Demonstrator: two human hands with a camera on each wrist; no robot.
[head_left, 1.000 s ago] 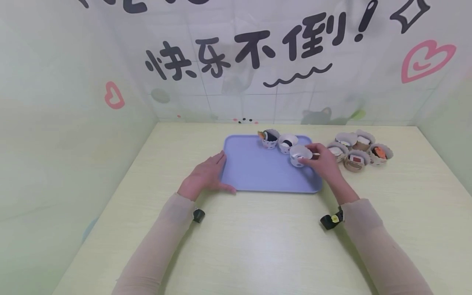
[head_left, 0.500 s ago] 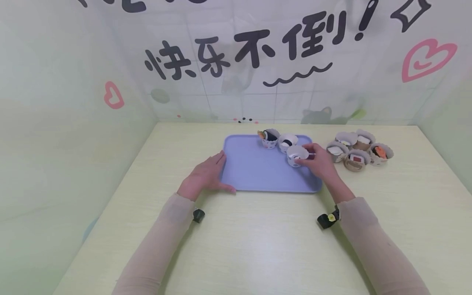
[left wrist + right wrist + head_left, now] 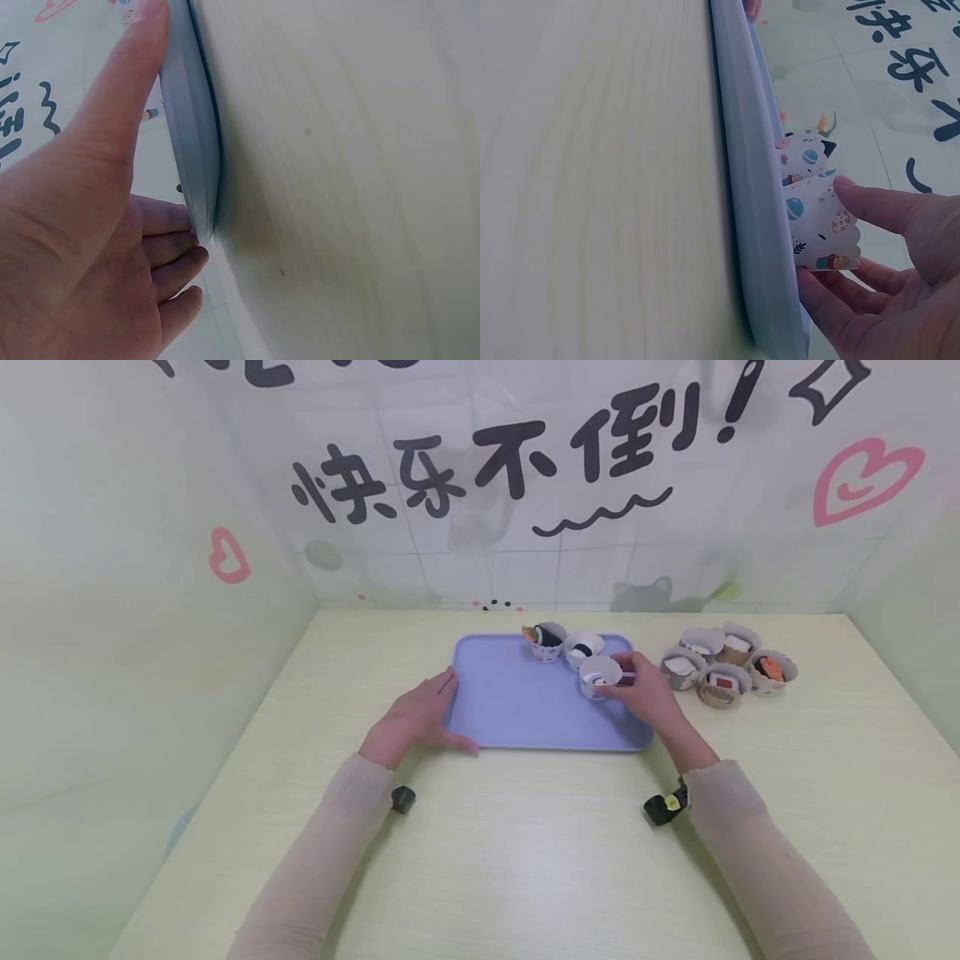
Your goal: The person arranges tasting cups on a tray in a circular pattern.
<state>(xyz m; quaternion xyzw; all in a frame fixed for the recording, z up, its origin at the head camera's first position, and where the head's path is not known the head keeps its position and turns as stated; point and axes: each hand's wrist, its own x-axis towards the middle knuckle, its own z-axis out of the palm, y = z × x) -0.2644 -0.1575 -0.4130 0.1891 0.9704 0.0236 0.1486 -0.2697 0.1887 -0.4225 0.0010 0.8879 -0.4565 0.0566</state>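
Observation:
My left hand (image 3: 416, 714) lies at the left end of a lavender-blue tray (image 3: 517, 714). Its fingers are straight along the tray's side, and the thumb touches the front rim. In the left wrist view the hand's palm faces the tray wall (image 3: 193, 135). My right hand (image 3: 651, 689) pinches a white paper baking cup (image 3: 594, 672) between thumb and fingers over the tray's right half. The right wrist view shows coloured prints on that cup (image 3: 817, 225). Behind it on the tray are a cup with a black-and-white sushi piece (image 3: 583, 649) and a cup with a dark roll (image 3: 548, 642).
Right of the tray, several paper cups stand close together on the pale wooden table (image 3: 510, 852). Among them are a cup with an orange-topped piece (image 3: 771, 672) and a brown cup with a red-and-white piece (image 3: 723, 685). A printed curtain (image 3: 487, 560) hangs behind.
My right hand has moved the cup slightly left, nearer the cup with the black-and-white sushi piece. The left hand keeps its place at the tray.

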